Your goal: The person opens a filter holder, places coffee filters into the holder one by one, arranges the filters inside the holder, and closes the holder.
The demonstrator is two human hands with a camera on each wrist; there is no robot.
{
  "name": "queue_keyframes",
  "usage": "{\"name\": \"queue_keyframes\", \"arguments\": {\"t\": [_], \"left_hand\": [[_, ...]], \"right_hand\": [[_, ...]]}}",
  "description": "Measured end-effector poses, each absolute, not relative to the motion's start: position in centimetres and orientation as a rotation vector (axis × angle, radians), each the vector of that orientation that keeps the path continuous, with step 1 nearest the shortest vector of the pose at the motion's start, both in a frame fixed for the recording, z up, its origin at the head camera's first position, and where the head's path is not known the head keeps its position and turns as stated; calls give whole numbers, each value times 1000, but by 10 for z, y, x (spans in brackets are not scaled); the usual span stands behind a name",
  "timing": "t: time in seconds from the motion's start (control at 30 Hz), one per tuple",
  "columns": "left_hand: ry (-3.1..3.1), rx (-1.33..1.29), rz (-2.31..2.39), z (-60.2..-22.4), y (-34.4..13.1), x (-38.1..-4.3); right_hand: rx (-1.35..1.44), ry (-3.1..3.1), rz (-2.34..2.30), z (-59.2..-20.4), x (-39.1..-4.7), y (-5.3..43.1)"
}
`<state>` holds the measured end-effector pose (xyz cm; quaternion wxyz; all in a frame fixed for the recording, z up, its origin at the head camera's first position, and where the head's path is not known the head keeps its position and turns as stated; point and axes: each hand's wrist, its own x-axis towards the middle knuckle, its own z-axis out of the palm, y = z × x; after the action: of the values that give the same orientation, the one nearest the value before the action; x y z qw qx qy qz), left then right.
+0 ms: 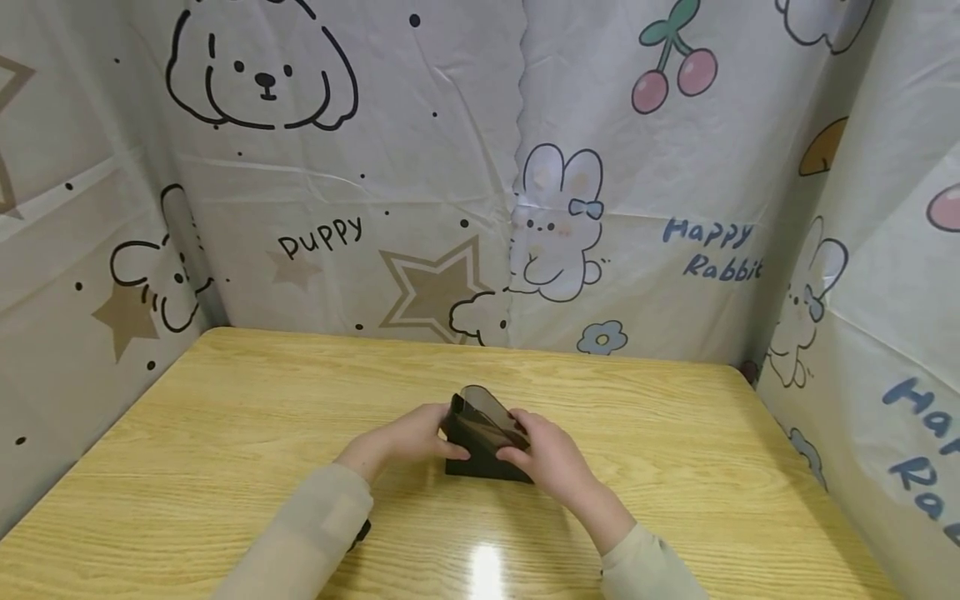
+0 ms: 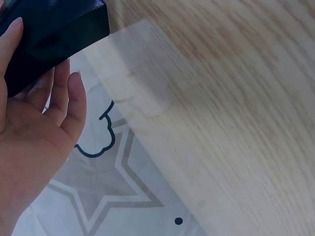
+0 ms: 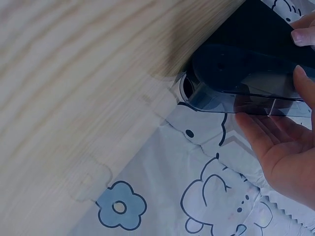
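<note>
A black box-like case (image 1: 487,454) with a smoky see-through plastic cover (image 1: 483,408) stands near the middle of the table; its exact kind is unclear. My left hand (image 1: 416,433) grips the left end of the case, thumb on the near side. In the left wrist view the left fingers (image 2: 75,105) curl along the case's far side. My right hand (image 1: 551,454) holds the right end by the smoky cover, thumb towards me. A rounded cylindrical part (image 3: 188,88) shows at one end of the cover in the right wrist view.
The wood-grain table (image 1: 247,400) reaches back to a printed cloth (image 1: 435,167) hung behind it. More cloth (image 1: 885,292) hangs along both sides. A small dark piece (image 1: 361,534) shows beside the left sleeve.
</note>
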<state>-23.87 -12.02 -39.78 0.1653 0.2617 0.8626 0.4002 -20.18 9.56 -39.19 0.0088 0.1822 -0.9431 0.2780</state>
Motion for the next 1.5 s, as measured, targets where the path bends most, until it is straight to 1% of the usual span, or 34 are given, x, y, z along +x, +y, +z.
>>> {"name": "queue_keyframes", "arguments": {"t": [0.53,1.17,1.5], "left_hand": [[2446,762,1137,-399,-119,-239],[2516,713,1089,-400,-99,-251],[2531,779,1117,-404,-100,-250]], "right_hand": [[591,-2925,715,-395,-199,92],[506,-2961,712,-394,-208,102],[498,-2977,730,-396,-209,102]]}}
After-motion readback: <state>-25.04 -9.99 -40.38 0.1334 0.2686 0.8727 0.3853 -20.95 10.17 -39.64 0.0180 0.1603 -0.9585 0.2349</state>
